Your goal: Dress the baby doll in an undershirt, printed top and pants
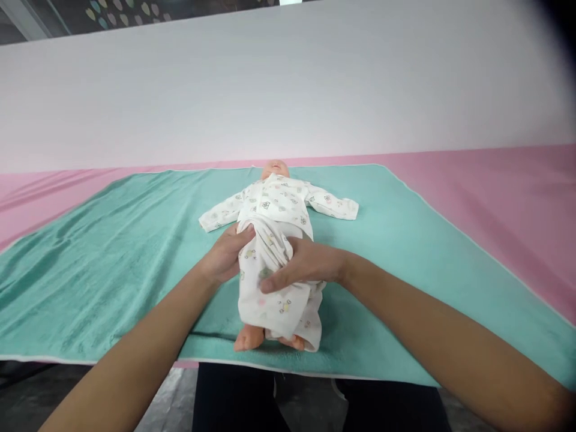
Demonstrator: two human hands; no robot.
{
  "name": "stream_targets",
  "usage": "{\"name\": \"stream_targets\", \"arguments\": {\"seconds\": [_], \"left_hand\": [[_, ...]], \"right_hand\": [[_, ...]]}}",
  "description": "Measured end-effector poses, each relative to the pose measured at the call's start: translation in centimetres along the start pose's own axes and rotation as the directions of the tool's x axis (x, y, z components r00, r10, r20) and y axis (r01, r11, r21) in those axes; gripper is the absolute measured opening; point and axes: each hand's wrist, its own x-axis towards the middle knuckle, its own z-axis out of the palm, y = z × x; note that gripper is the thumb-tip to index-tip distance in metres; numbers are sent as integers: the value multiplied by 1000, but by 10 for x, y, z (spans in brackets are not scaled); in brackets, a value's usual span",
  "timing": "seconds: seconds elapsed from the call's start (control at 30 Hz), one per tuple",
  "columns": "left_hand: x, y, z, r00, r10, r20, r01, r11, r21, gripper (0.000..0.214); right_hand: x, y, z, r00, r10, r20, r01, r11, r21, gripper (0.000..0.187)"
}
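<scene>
We see a doll on its back on the green towel, head by the far edge, feet by the near edge. It wears a printed shirt, sleeves out sideways. Our left hand grips the printed cloth at the waist, thumb on top, other fingers mostly hidden. Our right hand lies over the cloth's other side, thumb and forefinger wide apart; we can't tell about the rest. Feet poke out below. Pink sheet under the towel.
</scene>
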Motion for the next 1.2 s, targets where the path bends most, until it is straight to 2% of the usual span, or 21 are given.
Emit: {"name": "stream_targets", "arguments": {"seconds": [0.03,0.1,0.17,0.23,0.27,0.33,0.43,0.6,0.7,0.83,0.93,1.03,1.13,1.2], "left_hand": [[0,1,-2,1000,0,-1,1,1000,30,36],[-1,6,-6,995,-51,84,40,991,128,37],[-2,11,-9,958,-165,235,100,959,265,38],[-2,14,-9,917,-246,314,132,930,342,39],[-3,14,-8,923,-235,305,133,938,321,38],[-3,13,-4,967,-148,209,109,976,191,37],[-3,8,1,997,-54,49,52,998,43,42],[-1,3,-2,997,-50,-58,55,994,92,43],[0,2,-4,999,-18,-31,21,995,103,44],[-4,6,3,989,26,144,-42,993,112,53],[-15,16,13,982,57,178,-90,978,186,66],[-34,29,29,991,71,113,-113,896,430,81],[-51,37,50,993,111,32,-100,692,715,83],[-56,37,63,983,184,3,-106,552,827,76]], "right_hand": [[0,2,0,1000,-11,-16,12,999,44,41],[0,8,-1,994,-76,-77,90,973,211,39],[1,16,-2,980,-149,-129,187,911,368,35],[1,20,-3,968,-207,-141,249,863,439,34],[1,21,-3,963,-230,-141,270,855,444,34],[2,20,-2,959,-254,-123,282,872,399,38],[1,16,0,968,-212,-132,238,942,236,39],[1,11,5,981,-136,-136,149,985,92,35],[2,9,12,972,-124,-202,143,986,82,38],[6,11,18,926,-114,-359,221,936,273,39],[7,17,16,907,-85,-412,250,897,365,34],[6,22,14,899,-117,-421,268,908,321,36],[5,22,15,892,-184,-412,270,950,159,37],[3,21,18,885,-234,-403,273,961,41,36]]}}
